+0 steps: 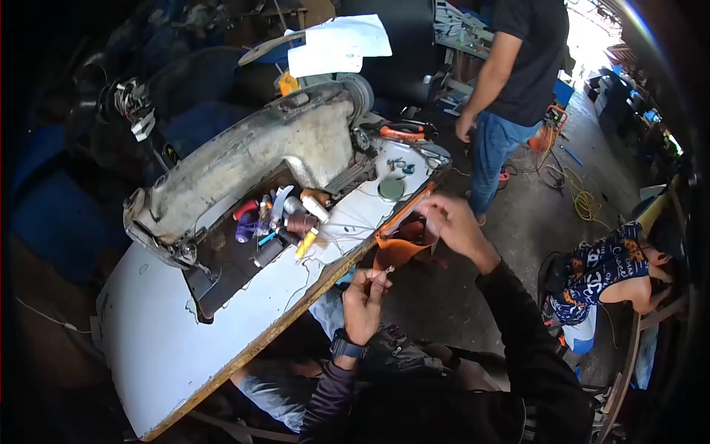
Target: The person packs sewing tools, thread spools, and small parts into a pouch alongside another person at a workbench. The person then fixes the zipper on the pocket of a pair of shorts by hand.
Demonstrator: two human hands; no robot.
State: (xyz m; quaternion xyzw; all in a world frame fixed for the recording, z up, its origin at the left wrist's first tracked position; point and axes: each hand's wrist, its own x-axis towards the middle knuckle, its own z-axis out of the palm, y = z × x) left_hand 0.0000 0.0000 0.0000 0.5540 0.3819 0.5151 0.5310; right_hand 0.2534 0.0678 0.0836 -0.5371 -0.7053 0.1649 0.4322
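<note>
My left hand (pixel 362 307), with a watch on its wrist, pinches a small shiny metal piece (pixel 389 271) just off the table's front edge. The piece is too small to name. To the right, my right hand (pixel 455 229) hovers above an orange pouch (pixel 396 254) fixed at the table edge. Its thumb and fingertips are bent together; whatever lies between them is too small to make out. An old sewing machine (pixel 251 152) stands on the white tabletop (pixel 185 355). Several thread spools (pixel 302 222) lie under its arm, loose threads trailing from them.
A dish of small metal parts (pixel 399 166), a round green lid (pixel 391 189) and orange-handled pliers (pixel 401 132) sit by the machine's right end. One person (pixel 518 81) stands behind; another (pixel 603 274) crouches at right. A yellow cable (pixel 584 200) lies on the floor.
</note>
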